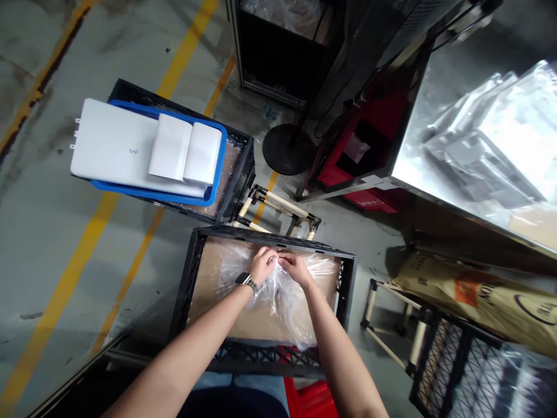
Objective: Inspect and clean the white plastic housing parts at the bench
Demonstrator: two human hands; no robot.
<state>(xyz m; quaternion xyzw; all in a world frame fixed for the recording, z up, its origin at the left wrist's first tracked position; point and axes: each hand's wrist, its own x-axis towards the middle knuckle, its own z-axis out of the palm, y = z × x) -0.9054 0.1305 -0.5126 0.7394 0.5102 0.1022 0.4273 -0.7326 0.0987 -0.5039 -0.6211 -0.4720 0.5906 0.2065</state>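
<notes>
Clear plastic film (274,296) lies bunched over a brown cardboard sheet (250,325) inside a black lattice crate (278,234), its gathered peak nearer the crate's far edge than the near one. The left hand (264,264), with a wristwatch (243,278) above it, and the right hand (296,267) meet there, fingertips pinched on the film. Slippery as it looks, the film probably calls for a firm pinch and an even pull from both sides, without tearing. The crate's raised walls could catch a wrist. Just past its far edge stands a cream-tubed frame (285,202); off the far left corner, a second crate (237,174) bears a blue tray (223,157) with white panels (117,145), limiting elbow room. Beyond the right edge, well apart, are a metal tabletop (418,151) and a tan sack (435,270).
</notes>
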